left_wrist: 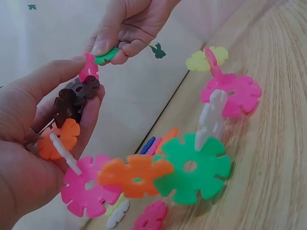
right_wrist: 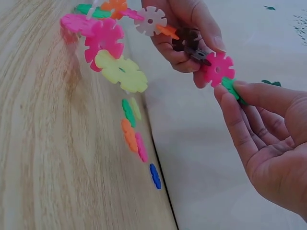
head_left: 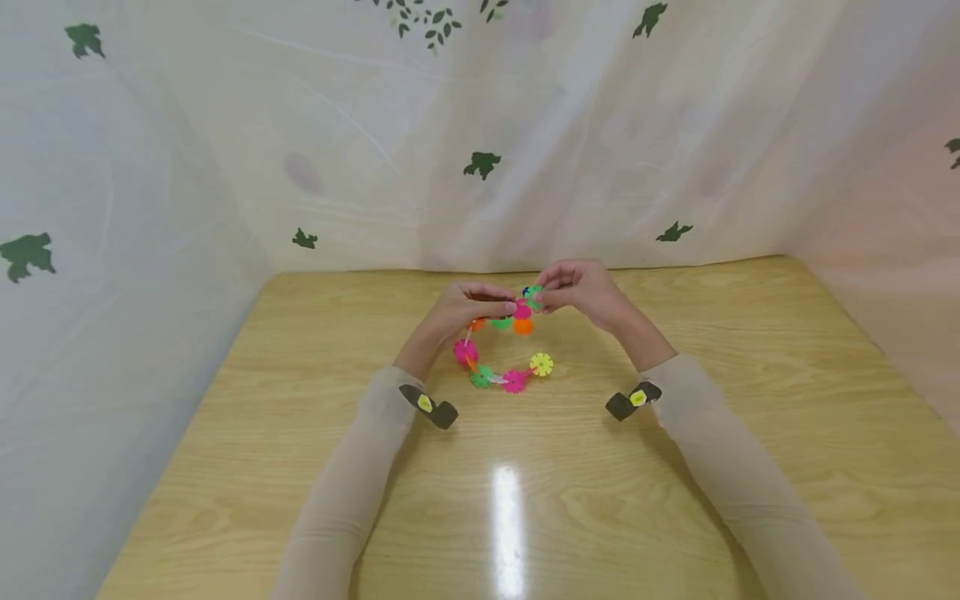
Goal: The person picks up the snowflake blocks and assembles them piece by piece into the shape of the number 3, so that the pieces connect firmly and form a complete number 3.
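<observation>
A curved chain of slotted, flower-shaped plastic discs hangs from my left hand [head_left: 459, 310]. Thumb and fingers of that hand grip it near the dark brown discs [left_wrist: 66, 106] and a pink disc [right_wrist: 219, 72]. My right hand [head_left: 591, 293] pinches a green disc [right_wrist: 229, 87] whose edge meets the pink one; how deep the slots engage cannot be told. Below the left palm, the chain runs through orange, white and pink pieces to a larger-looking green disc [left_wrist: 211, 179]. A yellow disc [head_left: 542, 364] forms its far end, apart from both hands.
Loose discs lie on the wooden table [head_left: 525, 525] behind the chain, among them a blue disc [right_wrist: 155, 176], an orange disc [right_wrist: 128, 135] and a small pink disc [right_wrist: 141, 146]. A pale curtain [head_left: 390, 192] with green leaf shapes hangs along the table's back edge.
</observation>
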{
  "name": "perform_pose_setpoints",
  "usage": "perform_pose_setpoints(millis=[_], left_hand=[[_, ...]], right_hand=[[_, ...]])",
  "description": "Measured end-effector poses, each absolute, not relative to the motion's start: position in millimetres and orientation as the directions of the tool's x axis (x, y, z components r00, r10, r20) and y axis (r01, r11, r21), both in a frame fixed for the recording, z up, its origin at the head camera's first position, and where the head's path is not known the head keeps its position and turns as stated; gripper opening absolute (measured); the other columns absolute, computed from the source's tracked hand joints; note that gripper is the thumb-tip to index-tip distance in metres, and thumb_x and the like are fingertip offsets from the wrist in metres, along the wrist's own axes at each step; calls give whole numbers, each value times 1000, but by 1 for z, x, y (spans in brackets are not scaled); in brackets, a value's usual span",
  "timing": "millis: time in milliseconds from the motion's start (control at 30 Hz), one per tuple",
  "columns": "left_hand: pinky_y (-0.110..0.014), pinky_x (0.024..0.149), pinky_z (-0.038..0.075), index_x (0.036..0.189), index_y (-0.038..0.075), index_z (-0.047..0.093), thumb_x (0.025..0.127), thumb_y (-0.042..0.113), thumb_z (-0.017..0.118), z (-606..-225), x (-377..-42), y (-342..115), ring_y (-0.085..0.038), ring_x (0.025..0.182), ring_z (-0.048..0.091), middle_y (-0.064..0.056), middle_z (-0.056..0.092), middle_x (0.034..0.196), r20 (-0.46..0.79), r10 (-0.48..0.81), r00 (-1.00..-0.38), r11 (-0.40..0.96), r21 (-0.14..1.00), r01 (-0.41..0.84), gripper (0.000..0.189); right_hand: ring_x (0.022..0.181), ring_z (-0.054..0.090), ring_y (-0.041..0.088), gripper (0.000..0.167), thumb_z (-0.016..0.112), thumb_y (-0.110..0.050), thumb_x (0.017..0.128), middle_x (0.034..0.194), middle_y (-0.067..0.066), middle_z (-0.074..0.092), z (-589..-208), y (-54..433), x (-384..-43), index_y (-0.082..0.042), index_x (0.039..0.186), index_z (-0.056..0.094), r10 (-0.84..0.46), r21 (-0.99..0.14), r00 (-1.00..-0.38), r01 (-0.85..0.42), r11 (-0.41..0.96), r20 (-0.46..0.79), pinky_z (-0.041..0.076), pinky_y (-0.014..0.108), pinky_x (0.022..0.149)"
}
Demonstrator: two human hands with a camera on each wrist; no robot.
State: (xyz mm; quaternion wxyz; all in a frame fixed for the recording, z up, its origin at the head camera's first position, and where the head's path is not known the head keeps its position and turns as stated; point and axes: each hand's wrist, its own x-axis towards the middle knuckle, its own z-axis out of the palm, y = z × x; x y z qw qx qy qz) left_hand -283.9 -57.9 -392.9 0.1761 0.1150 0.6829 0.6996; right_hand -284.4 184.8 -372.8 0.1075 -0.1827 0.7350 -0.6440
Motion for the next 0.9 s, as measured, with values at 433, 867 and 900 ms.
perform_pose_setpoints(millis=[433, 867, 900], left_hand=[[-59, 106, 50, 113, -3, 75, 87, 6, 80, -393, -285, -59, -15, 87, 74, 0, 79, 94, -75, 406, -911, 18, 997, -74, 28], [-56, 107, 51, 109, 3, 78, 85, 9, 83, -391, -286, -63, -15, 89, 72, -1, 79, 96, -103, 420, -902, 70, 994, -82, 26], [-56, 107, 51, 110, 3, 78, 85, 9, 83, -391, -285, -63, -15, 89, 72, -1, 79, 97, -109, 424, -899, 74, 994, -86, 26]], right_hand=[[70, 72, 15, 18, 73, 3, 90, 78, 0, 73, -370, 184, -286, 13, 103, 67, -422, -983, -903, -144, 116, 83, 65, 34, 72], [73, 72, 15, 19, 74, -1, 90, 79, 0, 73, -375, 180, -284, 8, 106, 68, -436, -984, -899, -114, 134, 44, 65, 42, 79], [73, 72, 15, 21, 74, -1, 90, 79, 0, 73, -375, 180, -283, 9, 107, 67, -441, -984, -897, -111, 138, 39, 65, 41, 80]])
